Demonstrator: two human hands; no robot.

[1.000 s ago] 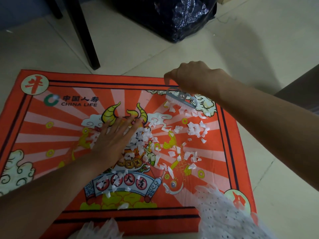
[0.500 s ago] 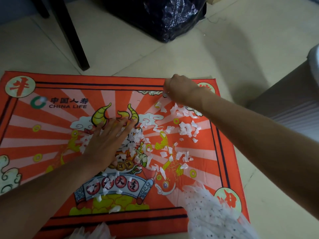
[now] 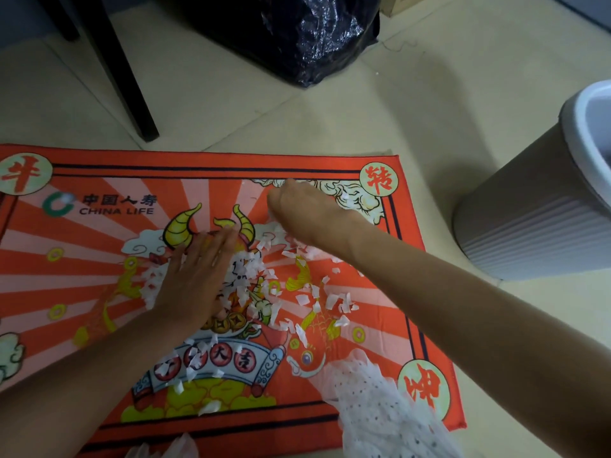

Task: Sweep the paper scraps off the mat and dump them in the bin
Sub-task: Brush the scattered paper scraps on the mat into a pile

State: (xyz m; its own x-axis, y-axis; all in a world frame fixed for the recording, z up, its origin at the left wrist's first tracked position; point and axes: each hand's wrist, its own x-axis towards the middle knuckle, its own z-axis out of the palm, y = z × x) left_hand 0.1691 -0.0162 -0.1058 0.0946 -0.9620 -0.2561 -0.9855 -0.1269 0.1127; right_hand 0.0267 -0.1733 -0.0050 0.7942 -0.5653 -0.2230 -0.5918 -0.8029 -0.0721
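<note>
Paper scraps (image 3: pixel 297 292), white, litter our orange printed mat (image 3: pixel 99 252) between our flat left hand (image 3: pixel 195 276) and curled right hand (image 3: pixel 297 213), whose contents we cannot tell; grey bin (image 3: pixel 529 206) lies right.

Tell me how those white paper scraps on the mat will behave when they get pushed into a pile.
The paper scraps look thin and tiny, so they are probably very light and may scatter rather than slide together. Several lie curled or bent, suggesting they are floppy. The mat looks like fabric, so some may cling near the left hand, which lies flat on them.
</note>
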